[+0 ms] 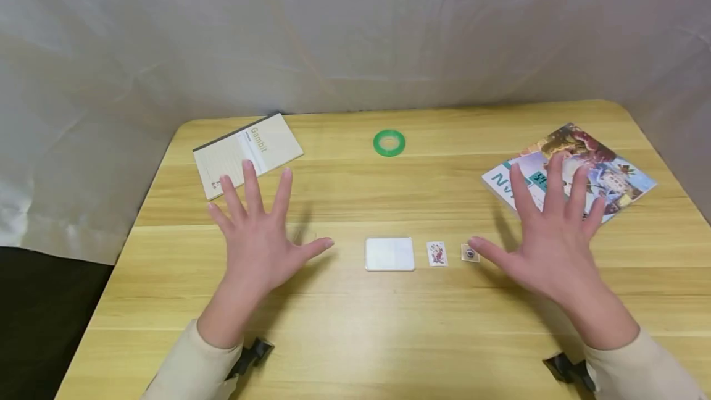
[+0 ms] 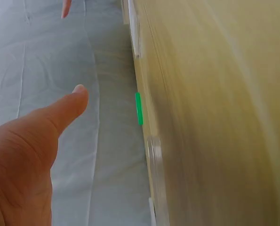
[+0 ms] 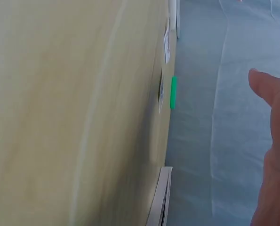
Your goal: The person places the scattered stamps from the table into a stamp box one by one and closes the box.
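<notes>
Both hands hover over the wooden table with fingers spread and hold nothing. My left hand (image 1: 258,245) is on the left side, its fingertips near the lined notebook (image 1: 278,141) marked "Gambit". On the right, my right hand (image 1: 555,245) overlaps part of a colourful magazine (image 1: 616,171) in the head view. Its thumb tip appears beside a small square sticker (image 1: 469,253). Left of that lie a small picture card (image 1: 437,254) and a clear-edged white rectangular case (image 1: 389,254). A roll of green tape (image 1: 378,144) lies flat toward the back.
The wooden table (image 1: 355,326) has rounded back corners. A pale grey curtain (image 1: 355,36) hangs behind it and along the sides. Black straps (image 1: 251,357) show at both sleeve cuffs. A dark area (image 1: 44,313) lies past the table's left edge.
</notes>
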### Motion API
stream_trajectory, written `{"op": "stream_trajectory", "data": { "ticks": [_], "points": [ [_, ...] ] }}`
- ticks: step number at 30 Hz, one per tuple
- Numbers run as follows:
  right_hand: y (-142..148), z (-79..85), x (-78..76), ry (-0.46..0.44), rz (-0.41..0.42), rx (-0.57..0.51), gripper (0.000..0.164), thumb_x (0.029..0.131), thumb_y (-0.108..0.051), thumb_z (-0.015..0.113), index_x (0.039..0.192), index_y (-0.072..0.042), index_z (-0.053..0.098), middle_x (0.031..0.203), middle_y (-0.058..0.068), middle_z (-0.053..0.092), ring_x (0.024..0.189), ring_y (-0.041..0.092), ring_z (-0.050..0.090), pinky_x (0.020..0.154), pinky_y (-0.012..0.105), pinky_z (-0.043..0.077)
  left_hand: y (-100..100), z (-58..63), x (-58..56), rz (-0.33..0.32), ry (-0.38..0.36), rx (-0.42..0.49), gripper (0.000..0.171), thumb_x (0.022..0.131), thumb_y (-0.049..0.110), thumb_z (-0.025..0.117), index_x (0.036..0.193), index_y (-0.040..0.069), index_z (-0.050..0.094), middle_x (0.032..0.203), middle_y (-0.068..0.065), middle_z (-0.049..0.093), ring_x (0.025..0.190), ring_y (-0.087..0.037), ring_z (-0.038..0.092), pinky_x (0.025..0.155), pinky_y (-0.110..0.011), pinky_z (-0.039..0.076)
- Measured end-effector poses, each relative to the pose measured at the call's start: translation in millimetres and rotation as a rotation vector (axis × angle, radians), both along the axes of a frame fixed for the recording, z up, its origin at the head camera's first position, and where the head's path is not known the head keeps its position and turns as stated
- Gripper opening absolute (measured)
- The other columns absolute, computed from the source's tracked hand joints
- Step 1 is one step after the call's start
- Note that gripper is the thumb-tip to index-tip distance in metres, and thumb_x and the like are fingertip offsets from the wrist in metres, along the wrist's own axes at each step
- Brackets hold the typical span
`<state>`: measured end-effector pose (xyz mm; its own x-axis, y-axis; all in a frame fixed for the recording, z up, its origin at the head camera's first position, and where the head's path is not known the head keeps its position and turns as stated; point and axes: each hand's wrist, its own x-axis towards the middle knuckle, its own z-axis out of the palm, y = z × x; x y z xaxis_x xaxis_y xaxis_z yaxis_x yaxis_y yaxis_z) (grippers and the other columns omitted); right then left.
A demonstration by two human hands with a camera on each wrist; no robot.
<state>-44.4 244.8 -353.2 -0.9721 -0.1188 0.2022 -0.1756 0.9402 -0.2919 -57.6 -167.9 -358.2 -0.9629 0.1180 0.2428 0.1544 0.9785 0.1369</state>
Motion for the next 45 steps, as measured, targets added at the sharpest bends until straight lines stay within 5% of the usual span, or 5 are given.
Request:
{"op": "stream_trajectory", "data": {
  "ticks": [8,14,19,24,45],
  "points": [
    [-17.0,-10.8,-2.5,0.138,0.169,-0.317,0.106,0.066,-0.035,0.092,0.155,-0.016,0.038,0.154,0.015,0.033,0.136,0.042,0.028,0.099,0.069,0.018,22.8,-4.4,-3.1,-0.219,-0.075,0.285,0.128,0.067,0.067,0.082,0.162,0.025,0.006,0.165,-0.015,-0.005,0.147,-0.042,-0.002,0.108,-0.067,0.019],
    [-34.2,-18.1,-1.7,0.008,0.227,-0.433,0.079,0.073,-0.021,0.091,0.141,-0.007,0.054,0.124,0.01,0.062,0.101,0.027,0.057,0.081,0.047,0.044,45.4,-9.6,-1.8,-0.348,-0.262,0.531,0.126,0.069,0.043,0.091,0.162,0.024,0.009,0.15,-0.015,0.035,0.127,-0.031,0.045,0.097,-0.049,0.045],
    [-41.8,-30.3,-2.0,-0.142,0.268,-0.417,0.063,0.075,-0.024,0.09,0.129,-0.006,0.064,0.11,0.002,0.067,0.089,0.019,0.058,0.074,0.039,0.048,54.2,-19.5,-5.9,-0.409,-0.412,0.591,0.121,0.068,0.036,0.094,0.16,0.015,0.019,0.132,-0.012,0.05,0.094,-0.023,0.054,0.076,-0.035,0.048],
    [-42.7,-38.2,-3.9,-0.197,0.303,-0.388,0.05,0.074,-0.023,0.091,0.118,-0.01,0.071,0.102,-0.002,0.066,0.081,0.017,0.054,0.071,0.033,0.045,58.9,-27.8,-10.0,-0.45,-0.468,0.597,0.112,0.065,0.033,0.096,0.154,0.006,0.034,0.123,-0.009,0.053,0.078,-0.018,0.055,0.07,-0.032,0.048],
    [-45.7,-47.3,-8.9,-0.24,0.29,-0.35,0.036,0.072,-0.016,0.091,0.103,-0.02,0.072,0.097,-0.006,0.063,0.08,0.017,0.051,0.071,0.035,0.043,65.1,-42.4,-18.0,-0.458,-0.452,0.498,0.081,0.062,0.03,0.097,0.132,0.009,0.063,0.116,-0.001,0.054,0.062,-0.008,0.051,0.067,-0.029,0.047]
  ]
}}
